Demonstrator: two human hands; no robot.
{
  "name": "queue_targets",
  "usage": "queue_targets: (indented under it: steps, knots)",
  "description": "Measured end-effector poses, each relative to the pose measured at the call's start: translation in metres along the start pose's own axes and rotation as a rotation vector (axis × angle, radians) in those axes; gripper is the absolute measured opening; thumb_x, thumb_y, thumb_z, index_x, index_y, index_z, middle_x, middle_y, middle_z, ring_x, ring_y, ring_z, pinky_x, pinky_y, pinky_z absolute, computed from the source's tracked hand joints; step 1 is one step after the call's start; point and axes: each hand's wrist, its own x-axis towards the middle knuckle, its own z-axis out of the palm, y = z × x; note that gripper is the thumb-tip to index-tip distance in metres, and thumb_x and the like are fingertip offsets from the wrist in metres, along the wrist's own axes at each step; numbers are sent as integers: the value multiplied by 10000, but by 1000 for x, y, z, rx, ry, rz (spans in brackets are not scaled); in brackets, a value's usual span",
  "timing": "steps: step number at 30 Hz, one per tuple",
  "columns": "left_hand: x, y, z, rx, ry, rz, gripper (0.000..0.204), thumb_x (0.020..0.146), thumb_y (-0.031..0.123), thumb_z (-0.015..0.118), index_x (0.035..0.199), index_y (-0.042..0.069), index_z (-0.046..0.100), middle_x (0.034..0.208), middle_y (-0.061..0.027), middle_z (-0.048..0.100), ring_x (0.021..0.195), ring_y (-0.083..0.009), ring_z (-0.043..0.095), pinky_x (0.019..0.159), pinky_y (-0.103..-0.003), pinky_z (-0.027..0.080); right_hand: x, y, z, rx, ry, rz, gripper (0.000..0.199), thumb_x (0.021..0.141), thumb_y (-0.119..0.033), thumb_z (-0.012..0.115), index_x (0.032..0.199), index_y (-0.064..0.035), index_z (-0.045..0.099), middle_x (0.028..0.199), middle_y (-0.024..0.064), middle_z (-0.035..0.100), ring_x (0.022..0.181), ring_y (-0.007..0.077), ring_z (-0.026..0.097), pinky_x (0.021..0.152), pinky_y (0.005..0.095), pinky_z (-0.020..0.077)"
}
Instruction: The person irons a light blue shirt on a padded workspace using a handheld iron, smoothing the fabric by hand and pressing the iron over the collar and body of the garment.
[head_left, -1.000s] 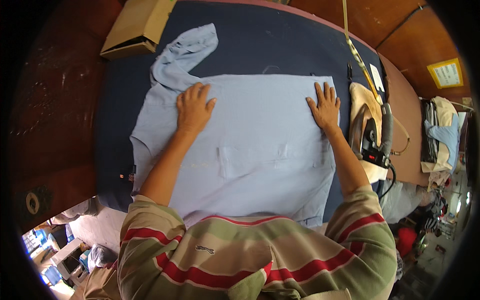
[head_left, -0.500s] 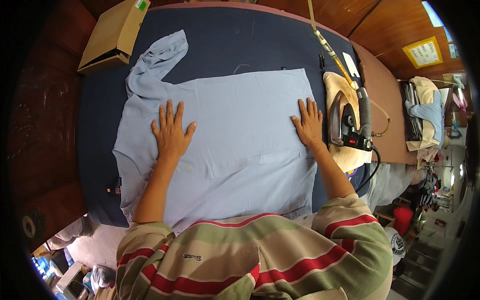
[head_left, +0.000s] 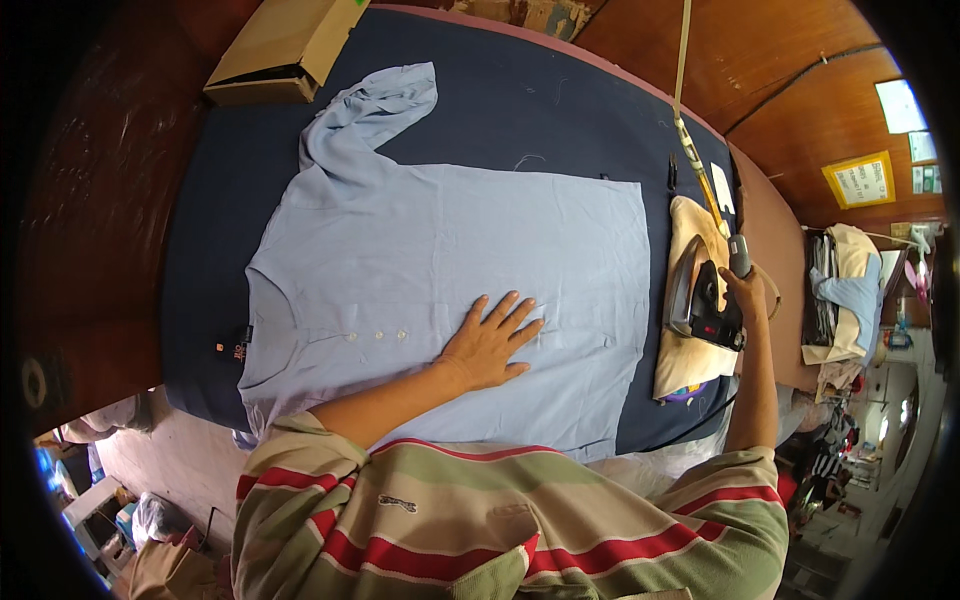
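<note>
Our left hand (head_left: 490,345) lay flat and open on the shirt (head_left: 450,290); our right hand (head_left: 745,290) gripped the iron (head_left: 700,300) at the worktop's right edge, where a dragged cord could rumple the cloth.

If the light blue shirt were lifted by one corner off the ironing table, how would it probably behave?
The light blue shirt would likely hang floppy: it lies flat as thin cloth, its sleeve crumpled loosely. It seems light for its spread. A push would probably bunch it, which may be why the left hand presses flat on it while the right hand is at the iron.
</note>
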Motion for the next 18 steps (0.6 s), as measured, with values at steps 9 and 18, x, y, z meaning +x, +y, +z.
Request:
queue_targets:
  steps: [9,18]
  knots:
    - [-5,-33,-23,-116,-21,25,623,847,507,459,1387,215,355,1473,-84,268,1351,-266,246,1010,-542,221,-32,-115,35,-152,-54,-662,533,692,-236,708,1132,4,528,951,222,627,893,348,617,789,374,471]
    - [53,-225,-104,92,-156,-392,488,784,393,628,1176,111,561,1149,-116,584,1173,-248,466,1050,-516,187,-83,-258,122,-280,-363,-907,578,734,-547,633,1028,-51,610,805,207,652,791,381,633,732,431,493]
